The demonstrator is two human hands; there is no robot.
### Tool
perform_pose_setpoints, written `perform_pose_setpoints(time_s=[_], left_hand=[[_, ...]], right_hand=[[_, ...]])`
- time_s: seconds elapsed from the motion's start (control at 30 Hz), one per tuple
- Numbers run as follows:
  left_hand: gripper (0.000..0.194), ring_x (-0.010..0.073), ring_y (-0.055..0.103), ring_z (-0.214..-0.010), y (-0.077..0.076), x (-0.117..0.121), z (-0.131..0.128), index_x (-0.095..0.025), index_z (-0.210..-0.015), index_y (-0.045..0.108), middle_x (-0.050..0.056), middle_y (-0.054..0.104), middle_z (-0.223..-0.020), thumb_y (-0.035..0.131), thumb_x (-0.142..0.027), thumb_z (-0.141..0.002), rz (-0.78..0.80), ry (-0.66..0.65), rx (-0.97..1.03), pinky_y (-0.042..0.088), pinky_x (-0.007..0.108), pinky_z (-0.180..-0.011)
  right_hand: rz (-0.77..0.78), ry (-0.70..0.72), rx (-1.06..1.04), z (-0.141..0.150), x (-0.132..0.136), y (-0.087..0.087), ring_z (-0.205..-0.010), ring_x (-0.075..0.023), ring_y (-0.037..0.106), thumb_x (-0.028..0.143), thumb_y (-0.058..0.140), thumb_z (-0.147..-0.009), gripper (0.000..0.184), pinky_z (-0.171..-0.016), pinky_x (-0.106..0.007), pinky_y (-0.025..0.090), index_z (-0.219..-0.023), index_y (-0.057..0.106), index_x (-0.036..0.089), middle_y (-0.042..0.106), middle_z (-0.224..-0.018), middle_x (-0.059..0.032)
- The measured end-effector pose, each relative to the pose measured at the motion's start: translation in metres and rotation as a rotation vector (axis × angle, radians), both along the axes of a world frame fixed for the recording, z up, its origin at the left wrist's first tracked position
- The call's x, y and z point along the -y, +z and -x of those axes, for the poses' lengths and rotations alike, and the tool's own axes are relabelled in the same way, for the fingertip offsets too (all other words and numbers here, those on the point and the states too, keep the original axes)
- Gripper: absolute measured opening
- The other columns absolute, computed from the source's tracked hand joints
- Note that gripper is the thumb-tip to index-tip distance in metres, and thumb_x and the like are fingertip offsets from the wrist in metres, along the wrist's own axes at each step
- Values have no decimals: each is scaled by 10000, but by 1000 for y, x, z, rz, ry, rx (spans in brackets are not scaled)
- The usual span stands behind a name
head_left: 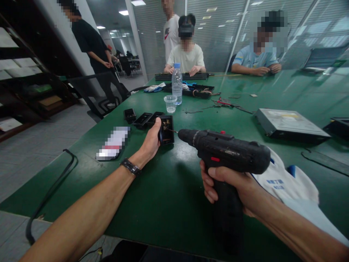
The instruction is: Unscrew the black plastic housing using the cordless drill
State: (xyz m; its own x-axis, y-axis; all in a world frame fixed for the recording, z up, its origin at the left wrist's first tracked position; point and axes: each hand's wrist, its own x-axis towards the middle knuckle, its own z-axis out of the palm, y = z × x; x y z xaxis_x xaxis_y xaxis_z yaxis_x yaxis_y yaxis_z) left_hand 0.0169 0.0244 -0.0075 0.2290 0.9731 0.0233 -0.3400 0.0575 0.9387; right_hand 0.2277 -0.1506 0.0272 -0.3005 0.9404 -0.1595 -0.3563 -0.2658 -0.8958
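Note:
My right hand (231,185) is wrapped round the grip of a black cordless drill (226,147), which points left. The drill's thin bit (173,131) reaches to the open face of a small black box (169,136). My left hand (151,140) grips that box by its left side, thumb on top, and tilts it toward the drill. Brass-coloured parts show inside the box. Whether the bit touches one of them I cannot tell. Behind my left hand lie more black boxes (142,119) of a similar kind. A phone (113,143) rests left of my left wrist.
A plastic cup (170,104) and a water bottle (177,85) stand beyond the boxes. White gloves (289,178) lie by my right forearm. Farther right is a flat metal-cased unit (291,123). Loose wires (226,103) and a black tray (201,91) lie farther back; people sit across the table (152,203).

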Motion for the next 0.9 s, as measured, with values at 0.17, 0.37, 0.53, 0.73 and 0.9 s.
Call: perform_pose_setpoints(time_s=[0.17,0.37,0.53,0.73,0.9], left_hand=[[622,332,685,-1211,0,1,0,-170,-1227,727,155,766,-1206,565,-696,-938,11,-8,11,581,485,-1023],[603,307,688,-1208,-1,-2,0,-178,-1241,725,139,758,-1249,569,-681,-946,-9,6,10,586,465,-1024],[610,294,699,-1194,-1,-2,1,-163,-1219,736,149,760,-1242,569,-682,-945,-15,-6,2,587,434,-1017],[593,276,718,-1152,0,-2,1,-156,-1234,728,152,768,-1212,564,-656,-961,3,-6,2,605,406,-970],[559,251,734,-1099,2,-3,0,-151,-1227,724,145,772,-1201,556,-623,-980,-3,13,1,614,379,-940]], right_hand=[[-8,-3,-13,-1,0,-2,-526,-146,572,295,728,-824,184,-554,-311,468,-954,665,181,586,-707,17],[-13,6,-10,0,0,0,-530,-137,571,294,720,-834,161,-560,-302,471,-926,667,173,586,-705,16],[-11,0,-30,1,0,0,-540,-134,568,285,714,-835,149,-558,-297,478,-920,669,172,585,-717,16],[-26,-9,-35,1,-1,-1,-532,-130,567,261,702,-833,116,-548,-291,475,-897,660,174,578,-710,22],[-52,-13,-32,3,-1,1,-536,-130,558,262,707,-823,114,-552,-294,496,-860,643,175,577,-700,22]])
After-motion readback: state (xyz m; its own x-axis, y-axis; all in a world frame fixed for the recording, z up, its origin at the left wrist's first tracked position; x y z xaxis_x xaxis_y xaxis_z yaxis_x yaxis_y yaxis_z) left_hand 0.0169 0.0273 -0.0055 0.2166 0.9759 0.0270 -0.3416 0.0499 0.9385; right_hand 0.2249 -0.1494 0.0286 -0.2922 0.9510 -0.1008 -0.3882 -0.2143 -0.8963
